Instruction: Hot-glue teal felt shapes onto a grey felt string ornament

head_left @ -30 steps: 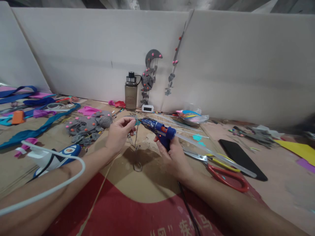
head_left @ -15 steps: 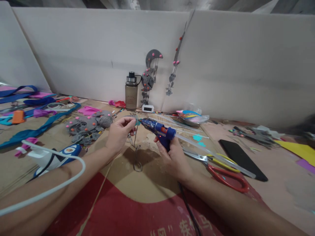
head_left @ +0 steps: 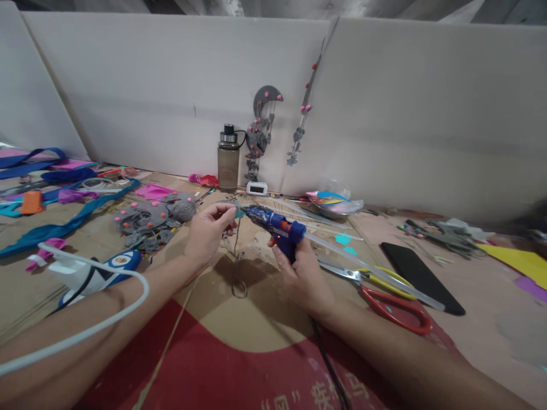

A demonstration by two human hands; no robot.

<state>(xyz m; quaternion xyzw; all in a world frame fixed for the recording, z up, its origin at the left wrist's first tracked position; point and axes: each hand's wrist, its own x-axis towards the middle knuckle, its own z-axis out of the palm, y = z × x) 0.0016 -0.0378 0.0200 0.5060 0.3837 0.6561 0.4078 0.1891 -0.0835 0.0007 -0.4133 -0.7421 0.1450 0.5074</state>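
My right hand (head_left: 301,273) is wrapped round the handle of a blue glue gun (head_left: 273,223), with a long clear glue stick (head_left: 342,253) sticking out of its back. The gun's nozzle points left, right beside the fingertips of my left hand (head_left: 209,230). Those fingers pinch a grey yarn (head_left: 237,245) near its upper end. Below them the yarn hangs down to the table, where it lies in a loop. A small teal bit shows at the nozzle; whether it is attached to the yarn I cannot tell.
Red and yellow scissors (head_left: 395,307) and a black phone (head_left: 421,278) lie to the right. Grey felt pieces with pompoms (head_left: 145,219) and a white plug with cable (head_left: 77,267) are at left. Behind stand a bottle (head_left: 228,162) and a small clock (head_left: 257,188).
Almost nothing differs. Both hands, the glue gun and the yarn hold the same position. A dark blurred shape shows at the far right edge.
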